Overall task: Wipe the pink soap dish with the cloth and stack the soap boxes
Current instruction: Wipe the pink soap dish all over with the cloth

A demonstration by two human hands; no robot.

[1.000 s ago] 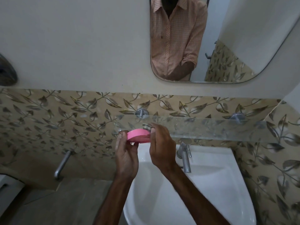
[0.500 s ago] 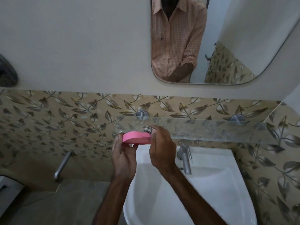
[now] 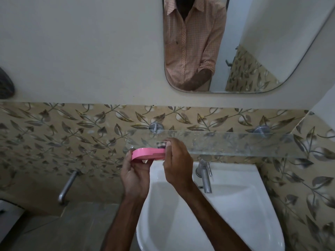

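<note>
The pink soap dish (image 3: 148, 153) is gripped from below by the left hand (image 3: 135, 176) and pinched at one end by the right hand (image 3: 178, 163).

Pink soap dish (image 3: 147, 154): shallow oval plastic tray, seen edge-on, with a stepped notch in its upper rim. Pose: near level, left end slightly lower. Location: just in front of the left end of the glass shelf (image 3: 235, 144). Held at its left end by the left hand (image 3: 135, 176) and at its right end by the right hand (image 3: 178, 163).
</note>
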